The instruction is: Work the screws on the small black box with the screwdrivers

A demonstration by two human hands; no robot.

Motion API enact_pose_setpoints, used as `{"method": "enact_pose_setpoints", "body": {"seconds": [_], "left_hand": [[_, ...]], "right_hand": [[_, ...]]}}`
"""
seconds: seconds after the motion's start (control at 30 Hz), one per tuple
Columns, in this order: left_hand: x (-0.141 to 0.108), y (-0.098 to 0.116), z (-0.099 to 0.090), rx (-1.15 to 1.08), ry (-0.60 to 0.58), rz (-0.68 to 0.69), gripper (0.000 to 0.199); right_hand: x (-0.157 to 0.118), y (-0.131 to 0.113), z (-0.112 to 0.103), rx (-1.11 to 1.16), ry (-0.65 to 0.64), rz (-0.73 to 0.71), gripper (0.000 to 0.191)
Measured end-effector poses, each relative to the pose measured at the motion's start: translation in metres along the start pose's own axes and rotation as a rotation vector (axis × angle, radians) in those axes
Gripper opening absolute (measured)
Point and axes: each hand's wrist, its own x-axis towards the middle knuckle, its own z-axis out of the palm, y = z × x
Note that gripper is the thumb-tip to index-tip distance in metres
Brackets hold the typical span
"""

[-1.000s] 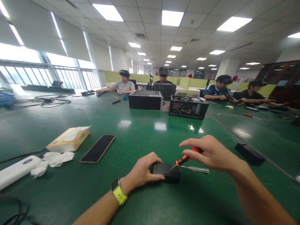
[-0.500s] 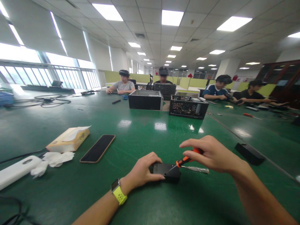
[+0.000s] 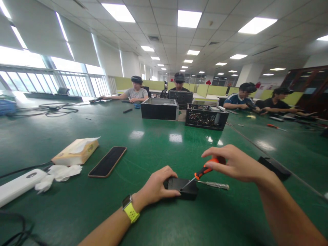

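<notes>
Left hand (image 3: 157, 184) clasps black oblong box (image 3: 189, 194), matte, square-edged, flat on green tabletop (image 3: 153, 222). Right hand (image 3: 237, 164) grasps orange-black screwdriver (image 3: 200, 174), tip at box's top near left thumb. Clear-handled screwdriver (image 3: 215, 185) just beyond. Tissue pack (image 3: 73, 156) left, sheet protruding. Bare tabletop stretches to perforated computer case (image 3: 205, 118), parts showing inside.
</notes>
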Motion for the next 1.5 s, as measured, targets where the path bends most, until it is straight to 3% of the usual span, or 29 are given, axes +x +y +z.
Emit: {"method": "enact_pose_setpoints", "body": {"seconds": [0.63, 1.5], "left_hand": [[0.001, 0.001, -0.001, -0.006, 0.001, 0.001, 0.043], [0.000, 0.000, 0.000, 0.006, -0.004, -0.013, 0.044]], "right_hand": [[0.009, 0.047, 0.008, 0.156, -0.280, 0.172, 0.037], [-0.002, 0.015, -0.005, 0.014, -0.175, 0.173, 0.032]]}}
